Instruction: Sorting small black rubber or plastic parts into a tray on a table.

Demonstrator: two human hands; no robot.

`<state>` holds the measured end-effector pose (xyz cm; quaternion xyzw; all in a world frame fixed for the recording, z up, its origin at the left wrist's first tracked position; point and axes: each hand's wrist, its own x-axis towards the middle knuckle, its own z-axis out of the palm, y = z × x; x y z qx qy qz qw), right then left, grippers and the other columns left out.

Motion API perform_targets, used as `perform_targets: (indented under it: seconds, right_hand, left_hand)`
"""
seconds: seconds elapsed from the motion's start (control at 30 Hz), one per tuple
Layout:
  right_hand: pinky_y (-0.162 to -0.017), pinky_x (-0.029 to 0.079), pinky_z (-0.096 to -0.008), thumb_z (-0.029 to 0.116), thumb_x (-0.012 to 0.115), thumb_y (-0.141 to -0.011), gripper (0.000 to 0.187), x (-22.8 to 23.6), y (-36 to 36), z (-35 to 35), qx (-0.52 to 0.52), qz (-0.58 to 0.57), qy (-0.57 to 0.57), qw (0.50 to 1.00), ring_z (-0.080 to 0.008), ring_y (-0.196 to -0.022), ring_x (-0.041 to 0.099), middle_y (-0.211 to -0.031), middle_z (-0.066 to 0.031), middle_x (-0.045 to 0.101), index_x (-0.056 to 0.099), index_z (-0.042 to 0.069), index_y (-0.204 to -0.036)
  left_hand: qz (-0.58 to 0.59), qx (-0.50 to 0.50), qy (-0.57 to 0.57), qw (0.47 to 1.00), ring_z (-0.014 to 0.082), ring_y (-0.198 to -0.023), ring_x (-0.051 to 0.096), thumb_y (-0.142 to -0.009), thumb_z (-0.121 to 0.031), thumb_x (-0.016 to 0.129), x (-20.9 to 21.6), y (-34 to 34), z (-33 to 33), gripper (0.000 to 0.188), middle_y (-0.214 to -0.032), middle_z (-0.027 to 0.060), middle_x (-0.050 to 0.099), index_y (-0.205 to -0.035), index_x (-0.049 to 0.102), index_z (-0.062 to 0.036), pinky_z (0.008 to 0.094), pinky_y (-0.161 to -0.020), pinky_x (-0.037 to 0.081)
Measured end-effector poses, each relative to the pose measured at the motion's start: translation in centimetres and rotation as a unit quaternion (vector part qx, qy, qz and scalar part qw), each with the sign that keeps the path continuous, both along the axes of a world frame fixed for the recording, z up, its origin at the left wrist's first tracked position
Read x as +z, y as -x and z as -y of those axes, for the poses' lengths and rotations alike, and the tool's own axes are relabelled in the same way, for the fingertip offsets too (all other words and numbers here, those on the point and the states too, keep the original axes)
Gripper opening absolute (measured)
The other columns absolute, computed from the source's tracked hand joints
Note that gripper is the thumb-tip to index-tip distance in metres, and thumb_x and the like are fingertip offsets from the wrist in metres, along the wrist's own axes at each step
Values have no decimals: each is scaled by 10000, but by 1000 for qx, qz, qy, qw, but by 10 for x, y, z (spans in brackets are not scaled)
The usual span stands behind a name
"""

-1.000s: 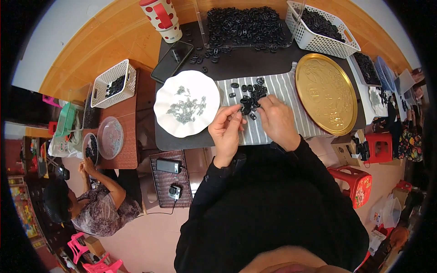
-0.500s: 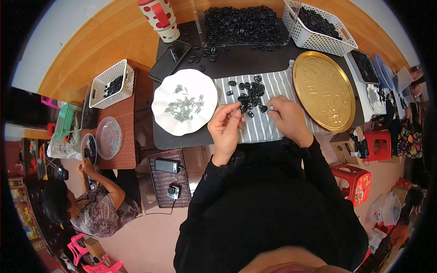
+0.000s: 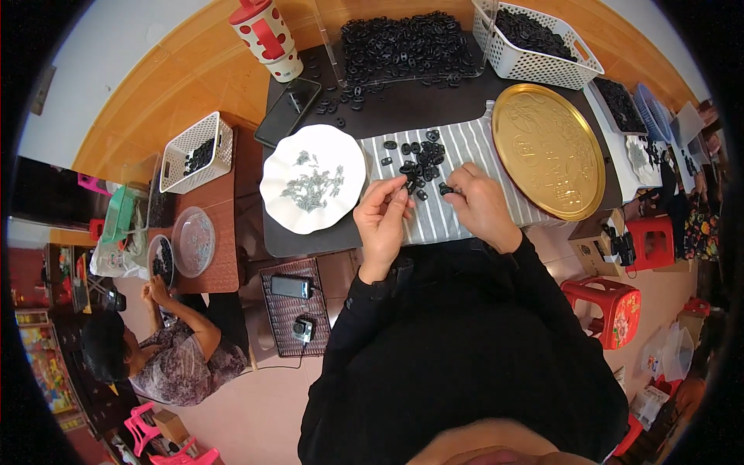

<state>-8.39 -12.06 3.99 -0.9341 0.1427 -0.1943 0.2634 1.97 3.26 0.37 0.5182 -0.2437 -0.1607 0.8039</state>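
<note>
A loose group of small black oval pieces lies on a grey-and-white striped cloth in front of me. At the group's left edge, the thumb and forefinger of my left hand are pinched together on a small black piece, partly hidden by the fingertips. My right hand is at the group's right side, thumb and fingers closing on another black oval piece at the cloth. Left of the cloth stands a white scalloped plate holding many tiny clear-grey slips. A gold embossed tray overlaps the cloth's right end.
At the back are a clear bin heaped with black pieces, a white basket, a phone and a spotted tumbler. A person works at the left table. A red stool stands at right.
My right hand has shifted slightly left and its fingertips have closed on a black oval piece. My left hand keeps its pinch. The whole view has tilted a little.
</note>
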Motion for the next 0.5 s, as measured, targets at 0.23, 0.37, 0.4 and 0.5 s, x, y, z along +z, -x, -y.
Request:
perform_targets:
  seconds: [0.23, 0.37, 0.4, 0.5]
  right_hand:
    - [-560, 436, -343, -56, 641, -763, 109, -4, 1, 0, 37, 83, -123, 988, -276, -650, 579, -801, -125, 556, 586, -13, -846]
    - [-559, 432, -329, -68, 594, -804, 112, 0, 1, 3, 71, 111, -104, 986, -257, -648, 576, -802, -115, 557, 627, -19, -898]
    - [-559, 432, -329, -68, 594, -804, 112, 1, 1, 4, 72, 111, -105, 986, -257, -648, 576, -802, -115, 557, 627, -19, -898]
    - [-666, 458, -394, -68, 572, -778, 129, 4, 3, 9, 76, 82, -106, 988, -333, -778, 592, -836, -155, 563, 647, -18, -870]
  left_hand:
    - [7, 1, -8, 1000, 91, -720, 595, -911, 56, 581, -1, 0, 1, 214, -918, 32, 567, -1107, 662, 22, 201, -582, 460]
    - [8, -3, -7, 1000, 92, -720, 596, -911, 56, 581, -1, 0, 1, 212, -909, 29, 562, -1104, 662, 23, 201, -580, 459]
    - [8, -1, -13, 1000, 92, -721, 596, -911, 57, 580, 0, 0, 1, 212, -906, 29, 560, -1103, 662, 23, 200, -579, 458]
    - [9, 0, -19, 1000, 92, -723, 597, -911, 58, 577, 2, 0, 2, 211, -902, 29, 559, -1101, 662, 23, 199, -579, 457]
